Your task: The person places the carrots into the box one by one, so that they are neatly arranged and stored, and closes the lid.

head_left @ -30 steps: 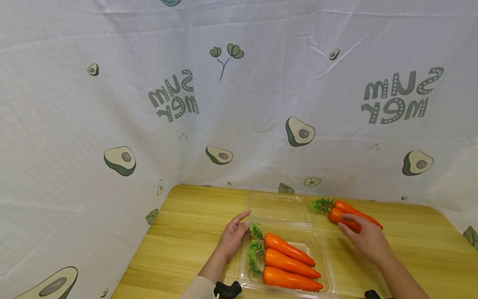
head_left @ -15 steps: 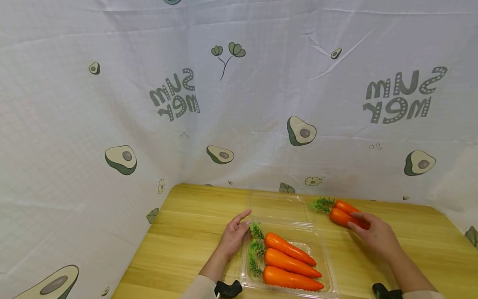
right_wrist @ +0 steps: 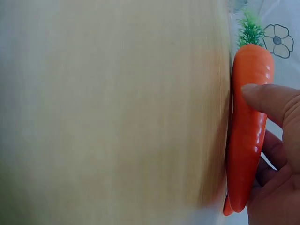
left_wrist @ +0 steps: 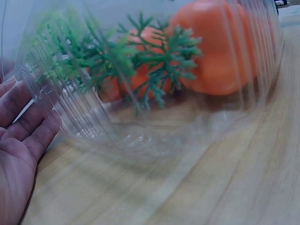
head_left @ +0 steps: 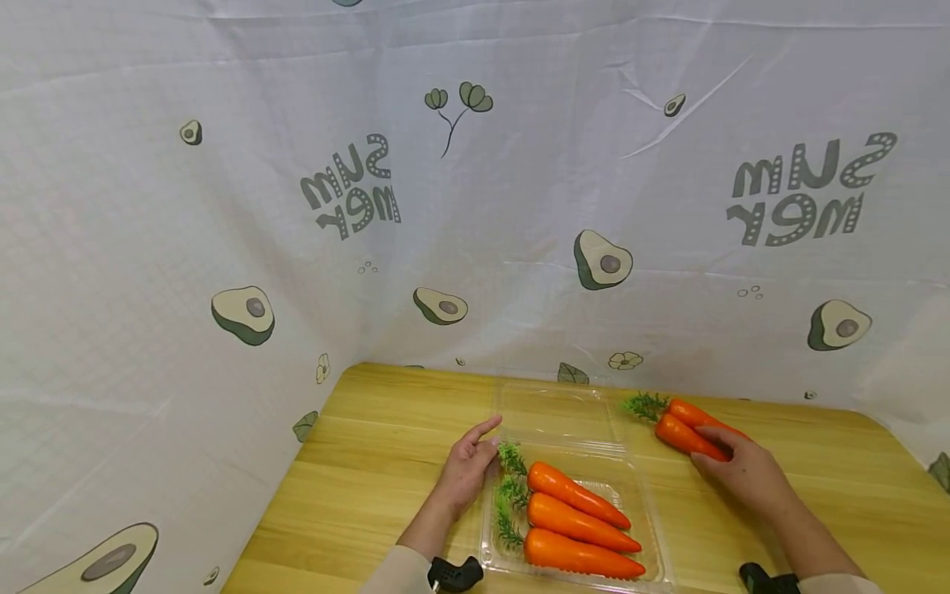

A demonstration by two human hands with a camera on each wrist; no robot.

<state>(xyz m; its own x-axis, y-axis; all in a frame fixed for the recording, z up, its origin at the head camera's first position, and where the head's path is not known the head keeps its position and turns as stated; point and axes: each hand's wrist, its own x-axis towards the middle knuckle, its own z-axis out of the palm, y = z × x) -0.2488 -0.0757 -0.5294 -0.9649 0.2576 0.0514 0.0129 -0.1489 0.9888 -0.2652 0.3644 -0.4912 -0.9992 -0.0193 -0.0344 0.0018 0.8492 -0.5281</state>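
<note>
- A person's right hand [head_left: 745, 469] grips the near carrot [head_left: 686, 437], thumb on one side and fingers on the other, as it lies on the wood-grain surface [head_left: 356, 487].
- The left hand [head_left: 463, 474] touches the side wall of a clear container [head_left: 648, 511], its fingers [left_wrist: 35, 123] extended along the plastic and holding nothing.
- Just beyond the right fingers lies the far carrot [head_left: 690, 412], alongside the gripped one; whether the fingers touch it cannot be told.
- Green tops [head_left: 647, 406] point left, away from the right fingers and toward the raised edge of the hinged lid [head_left: 557, 412], which lies folded back ahead of the left fingers.
- Three carrots [head_left: 582, 521] fill the container to the right of the left fingers, the clear wall standing between.
- A strip of surface runs between the right fingers and the container's right rim; more stretches left of the left hand and right of the right hand.
- Beyond both hands, the surface's back edge meets a white cloth [head_left: 490, 214] printed with avocados.
- High above the right fingers, mirrored lettering [head_left: 809, 191] reads "summer"; a second print [head_left: 352, 188] repeats it, up and left of the left fingers.
</note>
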